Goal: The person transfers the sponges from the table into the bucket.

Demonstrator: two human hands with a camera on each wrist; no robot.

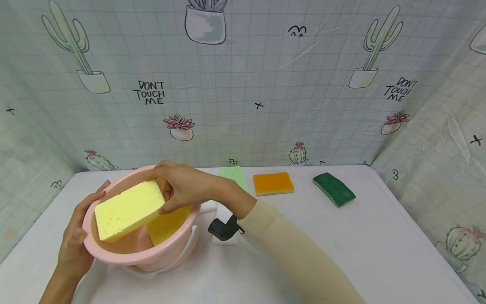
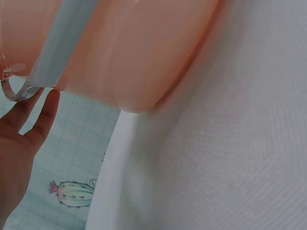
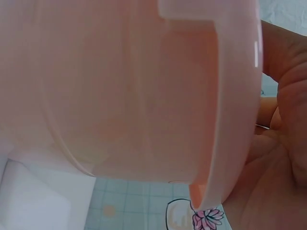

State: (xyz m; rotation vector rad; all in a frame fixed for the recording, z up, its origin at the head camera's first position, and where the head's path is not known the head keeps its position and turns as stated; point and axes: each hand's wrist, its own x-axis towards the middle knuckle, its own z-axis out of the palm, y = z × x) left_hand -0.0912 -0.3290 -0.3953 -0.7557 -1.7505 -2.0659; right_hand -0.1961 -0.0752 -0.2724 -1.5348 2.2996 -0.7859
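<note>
In the head view a pink bucket (image 1: 142, 256) with a pale handle stands at the left of the white table. My left hand (image 1: 77, 236) grips its left rim, and in the left wrist view two fingers (image 2: 45, 120) show against its outside. My right hand (image 1: 186, 185) reaches over the far right rim and pinches the right end of a thick light-yellow sponge (image 1: 129, 209) above the bucket's mouth. A deeper yellow sponge (image 1: 167, 226) lies inside the bucket, partly covered by the light-yellow one. The right wrist view shows the bucket's outer wall (image 3: 120, 96) beside that hand.
Behind the right arm lie a light-green sponge (image 1: 232, 172), an orange sponge (image 1: 273, 183) and a dark-green pad (image 1: 334, 189). White blocks (image 1: 225, 241) sit under the right wrist, partly hidden. A cactus-print curtain (image 1: 243, 84) hangs behind the table.
</note>
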